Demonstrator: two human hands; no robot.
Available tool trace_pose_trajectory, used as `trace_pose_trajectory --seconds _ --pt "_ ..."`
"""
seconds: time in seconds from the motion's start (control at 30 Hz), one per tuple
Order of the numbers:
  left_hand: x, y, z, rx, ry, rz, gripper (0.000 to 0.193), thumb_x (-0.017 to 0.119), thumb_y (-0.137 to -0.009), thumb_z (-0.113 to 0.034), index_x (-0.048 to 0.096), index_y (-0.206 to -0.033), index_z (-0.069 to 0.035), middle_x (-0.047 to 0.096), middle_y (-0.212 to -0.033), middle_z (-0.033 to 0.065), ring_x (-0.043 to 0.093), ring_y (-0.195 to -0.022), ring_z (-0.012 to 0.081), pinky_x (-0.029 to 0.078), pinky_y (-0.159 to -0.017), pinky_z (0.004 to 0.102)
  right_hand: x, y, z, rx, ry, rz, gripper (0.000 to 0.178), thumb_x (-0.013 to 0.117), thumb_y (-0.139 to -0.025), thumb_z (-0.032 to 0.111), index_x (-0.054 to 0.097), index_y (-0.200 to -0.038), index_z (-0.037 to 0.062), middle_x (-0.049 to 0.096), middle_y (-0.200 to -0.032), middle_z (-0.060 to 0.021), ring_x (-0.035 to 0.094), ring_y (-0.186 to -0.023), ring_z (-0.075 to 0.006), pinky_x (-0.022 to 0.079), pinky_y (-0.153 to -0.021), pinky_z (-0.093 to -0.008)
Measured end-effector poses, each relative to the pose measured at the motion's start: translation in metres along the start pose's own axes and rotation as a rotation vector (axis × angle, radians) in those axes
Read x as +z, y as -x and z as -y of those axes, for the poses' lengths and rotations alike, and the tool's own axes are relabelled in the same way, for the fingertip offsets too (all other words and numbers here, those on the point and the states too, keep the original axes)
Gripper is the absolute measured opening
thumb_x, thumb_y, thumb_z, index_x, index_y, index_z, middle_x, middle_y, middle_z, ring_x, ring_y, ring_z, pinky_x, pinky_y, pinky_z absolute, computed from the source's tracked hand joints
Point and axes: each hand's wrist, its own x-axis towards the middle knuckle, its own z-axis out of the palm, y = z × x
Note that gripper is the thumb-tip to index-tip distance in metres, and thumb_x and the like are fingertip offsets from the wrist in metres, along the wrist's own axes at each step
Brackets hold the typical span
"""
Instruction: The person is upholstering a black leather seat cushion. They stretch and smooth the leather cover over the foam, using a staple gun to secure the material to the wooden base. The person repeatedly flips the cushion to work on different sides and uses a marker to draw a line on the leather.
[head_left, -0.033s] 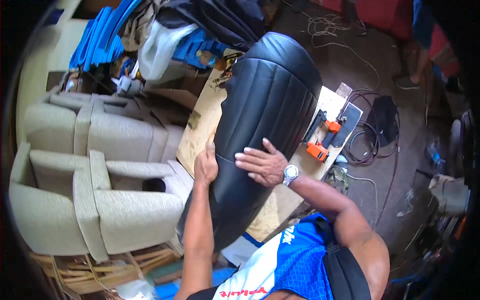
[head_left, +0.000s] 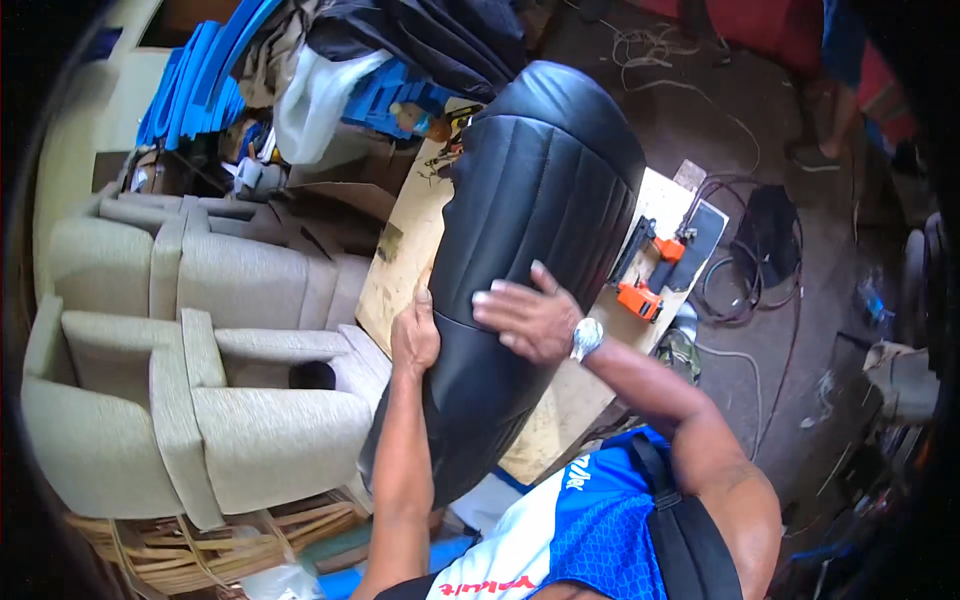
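Observation:
A long black leather-like padded cushion (head_left: 530, 215) with stitched panels lies slantwise across a wooden board (head_left: 405, 235). My left hand (head_left: 415, 335) grips its left edge, thumb on top and the other fingers partly hidden. On the cushion's upper face, just right of a cross seam, my right hand (head_left: 530, 318) rests flat with its fingers stretched out and thumb apart. A silver watch (head_left: 587, 338) circles that wrist. Right of the cushion, on the board, sits an orange and black nail-gun-like tool (head_left: 652, 280), touched by neither hand.
Beige upholstered armchair frames (head_left: 280, 425) stand close on the left. Blue foam strips (head_left: 190, 90) and dark cloth (head_left: 420, 40) are piled at the back. Hoses (head_left: 715, 300) and a cord (head_left: 650, 45) trail over the floor. Another person's foot (head_left: 815, 158) shows at far right.
My right hand has shifted very slightly on the cushion, its fingers now a little blurred. The left hand keeps its hold on the edge. The whole view has moved a touch.

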Motion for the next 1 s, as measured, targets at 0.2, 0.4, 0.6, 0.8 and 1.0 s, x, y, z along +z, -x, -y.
trace_pose_trajectory --seconds 0.2,0.4,0.6,0.8,1.0 --pt "-0.01 0.009 -0.02 -0.087 -0.058 0.15 0.061 0.032 -0.107 -0.044 0.065 -0.095 0.006 0.063 -0.083 0.0333 0.061 -0.086 0.053 0.046 -0.073 0.0529 -0.065 -0.049 -0.077 0.159 0.15 -0.063 0.054 0.049 -0.093 0.028 0.049 -0.147 0.0249 0.045 -0.155 0.0023 0.038 -0.145 -0.014 -0.007 -0.122 -0.0561" --pt "-0.01 0.028 -0.024 0.011 -0.02 0.121 0.049 0.038 -0.106 -0.038 0.06 -0.086 0.002 0.06 -0.076 0.0288 0.06 -0.077 0.0505 0.045 -0.067 0.0517 -0.116 -0.093 -0.138 0.178 0.391 -0.07 0.046 0.046 -0.096 0.027 0.054 -0.142 0.0247 0.049 -0.151 0.0035 0.038 -0.145 -0.0151 -0.002 -0.122 -0.0562" --pt "0.017 -0.02 -0.006 0.021 0.445 0.517 0.066 0.04 -0.1 -0.064 0.061 -0.099 -0.001 0.062 -0.085 0.0097 0.061 -0.074 0.0253 0.048 -0.069 0.0407 -0.172 -0.079 -0.191 0.284 0.138 -0.199 0.039 0.048 -0.096 0.025 0.064 -0.131 0.0194 0.055 -0.146 -0.0057 0.043 -0.142 -0.0284 0.025 -0.117 -0.0547" --pt "0.096 -0.186 -0.118 -0.197 1.164 1.196 0.094 0.022 -0.095 -0.078 0.033 -0.154 -0.005 0.049 -0.148 0.0106 0.047 -0.134 0.0197 0.041 -0.109 0.0355 -0.229 -0.104 -0.236 0.7 -0.662 -0.214 0.041 0.046 -0.106 0.035 0.064 -0.126 0.0036 0.071 -0.111 -0.0114 0.066 -0.107 -0.0186 0.05 -0.096 -0.0338" --pt "0.197 -0.264 -0.154 0.05 1.653 0.903 0.049 0.05 -0.105 -0.033 0.049 -0.143 -0.003 0.056 -0.142 0.0137 0.052 -0.132 0.0187 0.039 -0.114 0.0332 -0.197 -0.113 -0.254 0.745 -0.605 0.005 0.046 0.042 -0.107 0.04 0.062 -0.13 0.006 0.065 -0.125 -0.0093 0.058 -0.115 -0.0185 0.041 -0.105 -0.0332"
